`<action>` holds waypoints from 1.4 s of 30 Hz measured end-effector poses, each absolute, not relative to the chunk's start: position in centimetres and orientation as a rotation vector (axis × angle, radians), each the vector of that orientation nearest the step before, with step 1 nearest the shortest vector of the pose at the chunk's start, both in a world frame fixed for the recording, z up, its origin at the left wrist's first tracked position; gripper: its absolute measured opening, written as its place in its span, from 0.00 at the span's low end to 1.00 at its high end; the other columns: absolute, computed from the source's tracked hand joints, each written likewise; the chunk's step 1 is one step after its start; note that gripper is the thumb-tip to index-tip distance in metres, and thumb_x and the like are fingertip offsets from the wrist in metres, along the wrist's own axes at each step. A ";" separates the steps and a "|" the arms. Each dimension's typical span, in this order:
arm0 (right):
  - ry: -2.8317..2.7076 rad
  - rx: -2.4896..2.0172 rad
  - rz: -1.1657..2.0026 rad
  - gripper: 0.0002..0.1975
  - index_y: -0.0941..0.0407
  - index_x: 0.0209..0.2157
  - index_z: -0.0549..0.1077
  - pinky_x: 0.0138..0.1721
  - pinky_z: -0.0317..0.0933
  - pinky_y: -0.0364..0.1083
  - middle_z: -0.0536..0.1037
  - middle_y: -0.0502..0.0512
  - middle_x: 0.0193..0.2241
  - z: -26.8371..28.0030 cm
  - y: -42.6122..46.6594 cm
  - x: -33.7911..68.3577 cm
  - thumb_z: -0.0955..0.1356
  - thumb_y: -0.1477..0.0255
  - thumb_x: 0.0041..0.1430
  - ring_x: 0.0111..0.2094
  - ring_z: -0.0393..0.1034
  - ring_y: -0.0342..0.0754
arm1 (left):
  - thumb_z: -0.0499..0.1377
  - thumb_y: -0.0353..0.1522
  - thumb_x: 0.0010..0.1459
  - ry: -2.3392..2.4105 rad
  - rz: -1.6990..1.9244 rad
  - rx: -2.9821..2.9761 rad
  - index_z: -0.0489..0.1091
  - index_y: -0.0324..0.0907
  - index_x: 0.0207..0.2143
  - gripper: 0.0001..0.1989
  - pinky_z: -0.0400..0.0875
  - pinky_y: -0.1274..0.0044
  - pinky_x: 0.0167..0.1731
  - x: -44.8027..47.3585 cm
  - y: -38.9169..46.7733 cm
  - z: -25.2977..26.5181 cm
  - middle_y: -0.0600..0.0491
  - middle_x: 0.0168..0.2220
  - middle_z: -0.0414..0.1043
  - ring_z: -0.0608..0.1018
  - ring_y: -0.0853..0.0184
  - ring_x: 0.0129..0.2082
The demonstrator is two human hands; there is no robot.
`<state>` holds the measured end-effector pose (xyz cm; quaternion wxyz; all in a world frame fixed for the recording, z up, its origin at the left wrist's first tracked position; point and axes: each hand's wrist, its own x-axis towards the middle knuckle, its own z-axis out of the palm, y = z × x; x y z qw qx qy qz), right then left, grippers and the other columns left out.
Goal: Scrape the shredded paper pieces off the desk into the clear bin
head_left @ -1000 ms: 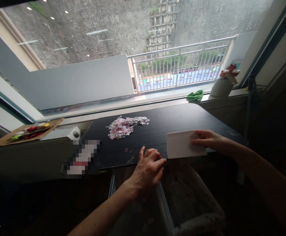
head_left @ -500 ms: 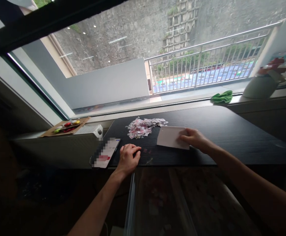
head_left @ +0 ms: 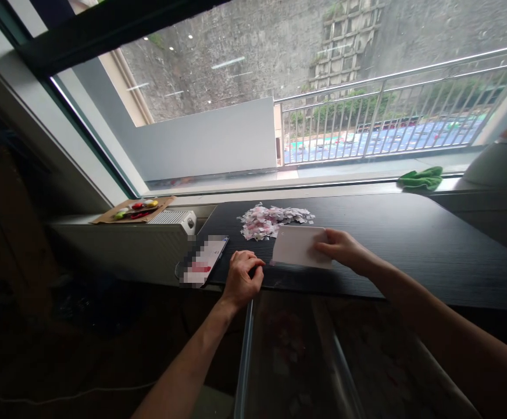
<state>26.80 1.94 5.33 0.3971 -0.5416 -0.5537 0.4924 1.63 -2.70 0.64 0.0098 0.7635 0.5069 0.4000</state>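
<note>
My right hand (head_left: 339, 247) grips the right end of a flat white scraper (head_left: 299, 245), a thin plate with a small hole near one corner. Its lower edge is at the black tabletop, and a pinkish paper scrap (head_left: 272, 263) lies by its left end. Just behind the scraper is a heap of small white and pink paper scraps (head_left: 260, 222). Near the table's front edge, my left hand (head_left: 242, 276) is closed, fingers curled and thumb against the forefinger; whatever may be inside is hidden. Left of it lies a phone (head_left: 207, 259), partly blurred out.
Below the black table's (head_left: 388, 233) front edge stands a clear-walled bin (head_left: 245, 355) with dim scraps inside. A radiator (head_left: 149, 250) is at left, with cardboard (head_left: 114, 212) holding colourful items on top. A green cloth (head_left: 421, 178) and a white container (head_left: 500, 160) sit on the windowsill.
The scraper in my right hand has moved left along the table, closer to my left hand, and a scrap now lies at its edge. The view has turned slightly left.
</note>
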 end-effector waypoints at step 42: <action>-1.373 -1.375 1.406 0.14 0.56 0.30 0.75 0.32 0.70 0.46 0.82 0.54 0.29 3.9 -1.8 29.2 0.75 0.68 0.37 0.32 0.76 0.52 | 0.59 0.26 0.53 1.425 1.024 2.350 0.75 0.44 0.34 0.07 0.64 0.61 0.54 3.1 -6.2 1.2 0.51 0.37 0.71 0.72 0.62 0.45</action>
